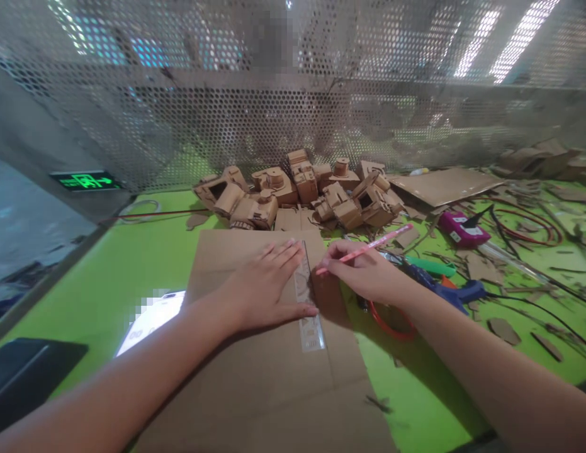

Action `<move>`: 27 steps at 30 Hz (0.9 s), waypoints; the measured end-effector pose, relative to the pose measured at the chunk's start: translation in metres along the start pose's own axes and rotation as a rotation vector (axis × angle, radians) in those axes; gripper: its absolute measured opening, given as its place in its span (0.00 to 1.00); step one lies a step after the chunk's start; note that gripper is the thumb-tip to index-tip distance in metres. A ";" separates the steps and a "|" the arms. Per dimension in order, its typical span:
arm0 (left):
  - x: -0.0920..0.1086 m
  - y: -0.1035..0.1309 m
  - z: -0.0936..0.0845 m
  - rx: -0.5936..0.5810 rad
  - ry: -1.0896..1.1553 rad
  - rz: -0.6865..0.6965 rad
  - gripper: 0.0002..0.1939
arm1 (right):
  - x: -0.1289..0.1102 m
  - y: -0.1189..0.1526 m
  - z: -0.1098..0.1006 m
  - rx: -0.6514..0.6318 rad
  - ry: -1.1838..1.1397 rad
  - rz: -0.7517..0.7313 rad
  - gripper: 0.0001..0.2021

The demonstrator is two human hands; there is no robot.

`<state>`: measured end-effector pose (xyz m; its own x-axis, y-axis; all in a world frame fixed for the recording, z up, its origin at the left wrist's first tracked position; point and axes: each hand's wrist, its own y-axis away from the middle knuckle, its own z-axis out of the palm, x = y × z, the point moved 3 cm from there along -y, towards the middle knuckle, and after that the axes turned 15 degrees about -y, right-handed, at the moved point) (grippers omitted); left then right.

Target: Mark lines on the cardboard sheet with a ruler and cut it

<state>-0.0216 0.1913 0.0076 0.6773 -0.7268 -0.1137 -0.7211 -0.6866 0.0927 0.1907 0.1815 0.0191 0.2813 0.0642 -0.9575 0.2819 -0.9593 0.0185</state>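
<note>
A large sheet of brown cardboard [274, 384] lies flat in front of me, with a fold line across its upper part. On it rests a clear plastic ruler [312, 332], running away from me. My left hand [264, 286] is spread flat, its fingertips and thumb pressing on the ruler and covering part of it. Between the fingers of my right hand [354, 267] is a pink pencil [377, 242], held in a writing grip. Its point is down near the cardboard just right of the ruler; whether it touches, I cannot tell.
Several cardboard models [299, 179] stand along the back by a perforated metal screen [226, 113]. Rightward lie a blue glue gun [457, 292], a green-handled tool [429, 265], a magenta box [462, 228], cables and cardboard scraps. A lit phone [153, 321] lies left, near a black object [33, 374].
</note>
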 end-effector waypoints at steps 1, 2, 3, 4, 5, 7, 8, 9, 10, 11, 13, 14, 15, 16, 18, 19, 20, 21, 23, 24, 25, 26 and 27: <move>0.000 0.000 0.000 0.002 0.003 0.001 0.62 | 0.001 -0.005 -0.002 0.032 -0.006 -0.010 0.05; 0.000 0.000 0.000 0.003 0.003 0.001 0.62 | 0.003 -0.010 -0.003 0.061 -0.012 -0.019 0.04; 0.000 0.000 0.000 0.003 0.003 0.000 0.63 | 0.004 -0.016 -0.004 0.083 -0.015 -0.026 0.04; 0.000 -0.001 0.000 0.001 0.001 -0.002 0.63 | 0.006 -0.022 -0.004 0.096 -0.016 -0.031 0.03; 0.000 -0.001 -0.001 0.000 0.000 -0.005 0.64 | 0.008 -0.028 -0.005 0.104 -0.015 -0.035 0.03; 0.000 -0.002 -0.002 -0.003 -0.001 -0.007 0.64 | 0.009 -0.038 -0.004 0.114 -0.010 -0.049 0.03; 0.000 -0.002 -0.003 -0.002 -0.001 -0.005 0.64 | 0.010 -0.042 -0.003 0.118 -0.007 -0.062 0.03; -0.001 -0.003 -0.003 -0.001 -0.001 -0.001 0.64 | 0.009 -0.047 -0.003 0.123 -0.003 -0.078 0.03; -0.002 -0.004 -0.004 0.001 -0.002 0.005 0.65 | 0.009 -0.050 -0.002 0.129 0.002 -0.095 0.03; -0.003 -0.004 -0.004 0.003 -0.003 0.011 0.65 | 0.008 -0.054 -0.002 0.135 0.009 -0.111 0.03; -0.006 -0.007 -0.004 0.007 -0.005 0.022 0.65 | 0.008 -0.060 -0.002 0.143 0.023 -0.135 0.02; -0.008 -0.008 -0.004 0.010 -0.005 0.024 0.65 | 0.009 -0.063 -0.002 0.147 0.029 -0.142 0.03; -0.010 -0.010 -0.004 0.013 -0.004 0.023 0.65 | 0.011 -0.065 -0.002 0.151 0.035 -0.147 0.03; -0.012 -0.011 -0.004 0.017 -0.003 0.021 0.64 | 0.013 -0.067 -0.002 0.154 0.039 -0.149 0.03; -0.015 -0.014 -0.003 0.026 0.000 0.014 0.64 | 0.018 -0.071 -0.002 0.157 0.045 -0.150 0.04; -0.017 -0.015 -0.002 0.032 0.003 0.011 0.64 | 0.020 -0.072 -0.002 0.157 0.047 -0.150 0.05; -0.017 -0.016 -0.002 0.039 0.005 0.009 0.64 | 0.022 -0.074 -0.002 0.157 0.049 -0.149 0.06; -0.018 -0.016 -0.001 0.047 0.008 0.006 0.64 | 0.023 -0.074 -0.002 0.157 0.050 -0.148 0.07; -0.018 -0.015 -0.001 0.063 0.013 0.003 0.64 | 0.024 -0.075 -0.001 0.159 0.055 -0.143 0.08; -0.019 -0.014 0.000 0.071 0.016 0.002 0.64 | 0.023 -0.075 -0.001 0.158 0.058 -0.140 0.09; -0.019 -0.013 0.000 0.078 0.019 0.001 0.65 | 0.022 -0.074 -0.001 0.155 0.063 -0.136 0.09; -0.019 -0.013 0.000 0.084 0.022 -0.001 0.65 | 0.020 -0.074 -0.001 0.151 0.069 -0.132 0.09; -0.019 -0.012 0.000 0.088 0.025 -0.003 0.66 | 0.018 -0.074 -0.001 0.145 0.077 -0.129 0.08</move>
<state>-0.0258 0.2136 0.0086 0.6823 -0.7256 -0.0895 -0.7282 -0.6854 0.0046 0.1762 0.2535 0.0005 0.3221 0.2049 -0.9243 0.1869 -0.9708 -0.1501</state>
